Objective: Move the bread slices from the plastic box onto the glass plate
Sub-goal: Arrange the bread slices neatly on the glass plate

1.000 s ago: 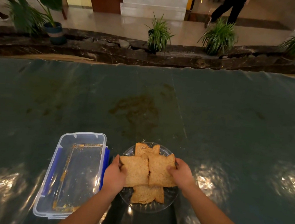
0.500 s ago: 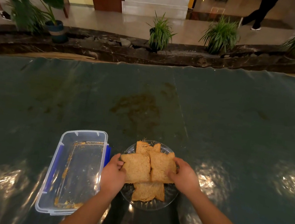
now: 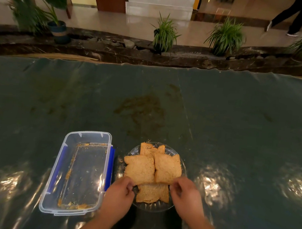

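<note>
A glossy dark green sheet, wrinkled and stained, covered the desk (image 3: 237,122). Nearest, the left hand (image 3: 119,195) and right hand (image 3: 185,196) had their grips loosely curled at the near edges of the brown, rough-textured square bread slices (image 3: 153,167), clamped on nothing. The slices lay overlapped on the round ribbed glass plate (image 3: 156,208). Just left, the clear rectangular plastic box (image 3: 79,172) with blue clips held crumbs, its long axis running away from the person. No writing showed. Potted plants (image 3: 164,33) stood beyond.
</note>
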Motion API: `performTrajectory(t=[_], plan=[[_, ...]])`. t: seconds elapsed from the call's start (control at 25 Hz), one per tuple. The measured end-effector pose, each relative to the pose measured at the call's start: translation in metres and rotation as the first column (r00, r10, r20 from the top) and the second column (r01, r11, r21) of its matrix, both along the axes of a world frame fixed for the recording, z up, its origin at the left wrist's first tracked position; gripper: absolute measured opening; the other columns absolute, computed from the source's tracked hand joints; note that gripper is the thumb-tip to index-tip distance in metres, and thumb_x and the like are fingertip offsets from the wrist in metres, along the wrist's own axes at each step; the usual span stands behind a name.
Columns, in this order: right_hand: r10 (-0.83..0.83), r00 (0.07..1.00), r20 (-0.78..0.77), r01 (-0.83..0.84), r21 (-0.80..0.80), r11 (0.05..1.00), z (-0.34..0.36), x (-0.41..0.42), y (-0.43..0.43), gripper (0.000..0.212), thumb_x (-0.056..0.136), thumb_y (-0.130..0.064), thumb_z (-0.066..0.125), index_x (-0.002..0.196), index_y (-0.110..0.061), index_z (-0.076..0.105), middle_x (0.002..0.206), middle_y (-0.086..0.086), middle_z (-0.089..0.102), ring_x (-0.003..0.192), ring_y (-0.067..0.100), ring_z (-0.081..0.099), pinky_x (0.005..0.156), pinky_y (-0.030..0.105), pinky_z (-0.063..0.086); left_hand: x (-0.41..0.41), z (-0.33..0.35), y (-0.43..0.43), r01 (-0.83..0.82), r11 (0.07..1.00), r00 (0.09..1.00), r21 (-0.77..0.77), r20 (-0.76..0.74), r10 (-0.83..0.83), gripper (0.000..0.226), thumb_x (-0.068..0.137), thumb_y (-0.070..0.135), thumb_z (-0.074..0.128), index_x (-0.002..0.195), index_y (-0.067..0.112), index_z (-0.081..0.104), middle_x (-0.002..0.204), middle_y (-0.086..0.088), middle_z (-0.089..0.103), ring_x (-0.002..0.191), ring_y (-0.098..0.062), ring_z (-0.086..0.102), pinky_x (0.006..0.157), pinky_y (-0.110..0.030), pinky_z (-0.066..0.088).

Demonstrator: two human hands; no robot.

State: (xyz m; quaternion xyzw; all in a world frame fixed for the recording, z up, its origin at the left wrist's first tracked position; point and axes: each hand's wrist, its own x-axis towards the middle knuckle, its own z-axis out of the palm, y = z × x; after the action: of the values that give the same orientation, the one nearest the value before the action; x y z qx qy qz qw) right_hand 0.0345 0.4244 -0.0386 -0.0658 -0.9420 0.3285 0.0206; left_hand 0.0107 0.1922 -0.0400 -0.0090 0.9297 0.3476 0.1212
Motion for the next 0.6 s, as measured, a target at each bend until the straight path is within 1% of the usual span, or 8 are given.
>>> performTrajectory(t=[0.08, 0.16, 0.24, 0.28, 0.32, 0.4, 0.52, 0.6], plan=[[0.035, 0.998, 0.057, -0.037, 0.038, 0.999, -0.006, 0.007, -0.005, 0.012, 0.079, -0.013, 0.065, 0.076, -0.022, 0.06, 0.069, -0.012, 0.054, 0.068, 0.006, 0.051, 0.057, 0.021, 0.042, 0.009, 0.0, 0.004, 0.08, 0.996, 0.997, -0.026, -0.002, -0.08, 0.021, 0.084, 0.011, 0.06, 0.092, 0.03, 0.065, 0.088, 0.015, 0.063, 0.08, 0.001, 0.056, 0.068, -0.012, 0.042], [0.059, 0.993, 0.107, -0.069, 0.099, 0.993, -0.01, 0.01, -0.008, 0.011, 0.079, -0.016, 0.062, 0.071, -0.021, 0.056, 0.066, -0.01, 0.052, 0.067, 0.01, 0.05, 0.054, 0.022, 0.037, 0.012, -0.002, 0.008, 0.101, 0.994, 0.995, -0.032, -0.024, -0.101, 0.02, 0.085, 0.012, 0.058, 0.095, 0.026, 0.067, 0.09, 0.012, 0.066, 0.085, -0.001, 0.056, 0.074, -0.015, 0.044], [0.079, 0.989, 0.124, -0.096, 0.133, 0.986, -0.012, 0.01, -0.01, 0.016, 0.08, -0.02, 0.06, 0.068, -0.021, 0.049, 0.064, -0.01, 0.048, 0.067, 0.011, 0.048, 0.051, 0.019, 0.03, 0.012, -0.002, 0.01, 0.113, 0.993, 0.993, -0.033, -0.023, -0.113, 0.017, 0.086, 0.015, 0.057, 0.096, 0.025, 0.067, 0.092, 0.01, 0.067, 0.088, -0.003, 0.057, 0.079, -0.019, 0.047], [0.091, 0.988, 0.128, -0.109, 0.135, 0.985, -0.014, 0.009, -0.011, 0.019, 0.08, -0.021, 0.06, 0.067, -0.022, 0.046, 0.064, -0.011, 0.046, 0.067, 0.011, 0.047, 0.051, 0.018, 0.028, 0.012, -0.003, 0.01, 0.11, 0.994, 0.994, -0.026, -0.018, -0.111, 0.017, 0.087, 0.016, 0.058, 0.097, 0.025, 0.068, 0.094, 0.01, 0.067, 0.088, -0.003, 0.057, 0.08, -0.018, 0.047], [0.103, 0.986, 0.131, -0.121, 0.137, 0.983, -0.014, 0.009, -0.012, 0.018, 0.08, -0.023, 0.059, 0.067, -0.023, 0.046, 0.065, -0.011, 0.047, 0.069, 0.011, 0.047, 0.053, 0.018, 0.03, 0.012, -0.003, 0.011, 0.103, 0.995, 0.995, -0.015, -0.014, -0.103, 0.018, 0.087, 0.016, 0.058, 0.099, 0.025, 0.068, 0.096, 0.01, 0.067, 0.088, -0.002, 0.057, 0.079, -0.015, 0.045], [0.121, 0.983, 0.138, -0.142, 0.152, 0.978, -0.015, 0.009, -0.015, 0.013, 0.082, -0.027, 0.058, 0.071, -0.021, 0.054, 0.072, -0.009, 0.053, 0.077, 0.011, 0.049, 0.061, 0.022, 0.038, 0.011, -0.004, 0.01, 0.089, 0.996, 0.996, 0.006, -0.008, -0.089, 0.021, 0.087, 0.015, 0.06, 0.102, 0.026, 0.069, 0.097, 0.013, 0.066, 0.087, 0.001, 0.056, 0.074, -0.007, 0.039], [0.139, 0.978, 0.154, -0.163, 0.158, 0.974, -0.017, 0.01, -0.016, 0.017, 0.086, -0.032, 0.057, 0.075, -0.02, 0.061, 0.079, -0.007, 0.061, 0.081, 0.011, 0.05, 0.069, 0.024, 0.044, 0.011, -0.005, 0.009, 0.092, 0.995, 0.996, 0.033, 0.008, -0.092, 0.019, 0.086, 0.017, 0.062, 0.101, 0.027, 0.069, 0.095, 0.016, 0.064, 0.083, 0.005, 0.055, 0.071, -0.005, 0.039], [0.13, 0.979, 0.159, -0.15, 0.119, 0.982, -0.015, 0.009, -0.013, 0.015, 0.084, -0.032, 0.06, 0.072, -0.023, 0.059, 0.075, -0.01, 0.058, 0.079, 0.009, 0.051, 0.067, 0.023, 0.044, 0.01, -0.005, 0.006, 0.072, 0.997, 0.997, 0.042, 0.007, -0.072, 0.019, 0.086, 0.017, 0.063, 0.098, 0.031, 0.067, 0.095, 0.017, 0.061, 0.082, 0.005, 0.056, 0.069, -0.007, 0.041]])
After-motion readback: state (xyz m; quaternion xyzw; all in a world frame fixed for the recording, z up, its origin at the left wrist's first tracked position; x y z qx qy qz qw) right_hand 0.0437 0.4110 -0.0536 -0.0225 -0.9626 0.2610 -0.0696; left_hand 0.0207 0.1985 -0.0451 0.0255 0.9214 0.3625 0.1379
